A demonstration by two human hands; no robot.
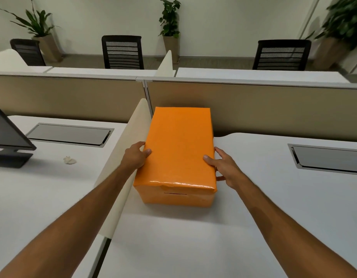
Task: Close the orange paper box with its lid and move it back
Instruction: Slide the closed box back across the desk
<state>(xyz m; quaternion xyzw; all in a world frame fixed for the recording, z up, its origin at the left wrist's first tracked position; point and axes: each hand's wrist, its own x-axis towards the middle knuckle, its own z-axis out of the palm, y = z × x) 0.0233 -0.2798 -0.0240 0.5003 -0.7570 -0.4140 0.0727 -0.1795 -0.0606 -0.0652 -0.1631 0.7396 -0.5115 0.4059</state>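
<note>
The orange paper box (174,197) stands on the white desk, its orange lid (178,145) resting flat on top and covering it. Its far end sits close to the beige partition. My left hand (135,156) grips the lid's left edge, thumb on top. My right hand (225,167) holds the right edge the same way, fingers down the side. The box's left side runs along the cream side divider.
A cream side divider (121,169) runs left of the box. The beige partition (254,109) stands behind it. A monitor (7,133) and a crumpled paper scrap (69,160) lie on the left desk. Cable hatches (330,158) sit in both desks.
</note>
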